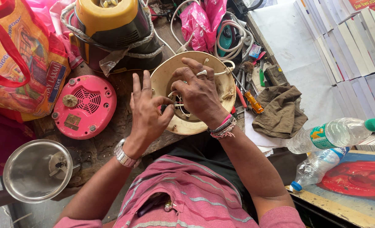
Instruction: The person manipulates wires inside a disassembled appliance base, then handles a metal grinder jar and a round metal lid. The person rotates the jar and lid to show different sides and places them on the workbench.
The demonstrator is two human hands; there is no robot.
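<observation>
Head view looks straight down onto a cluttered workbench (107,147) where both hands meet over a round cream-coloured housing (221,99) lying open side up near the bench's front edge. Inside its central hollow, thin white wires (175,104) show between the fingers. Left hand (147,112), with a metal watch on the wrist, has thumb and forefinger pinched together at the wires, while the other fingers stand spread and upright. Right hand (198,90), wearing a ring and pink and white wrist bands, curls over the middle of the housing with its fingertips closed down on the same wires; what exactly it grips underneath is hidden by the hand itself.

Just left of the housing lies a round pink base (84,107) with a vent grille and a small knob-like coupling. Behind it stands a yellow and dark mixer body (111,29) wrapped in its cord. A steel jar (37,169) with blades at the bottom sits at the lower left. Right of the housing, an orange-handled screwdriver (250,101) lies beside an olive cloth (280,112), and two plastic water bottles (333,135) lie further right, near a row of books (352,42).
</observation>
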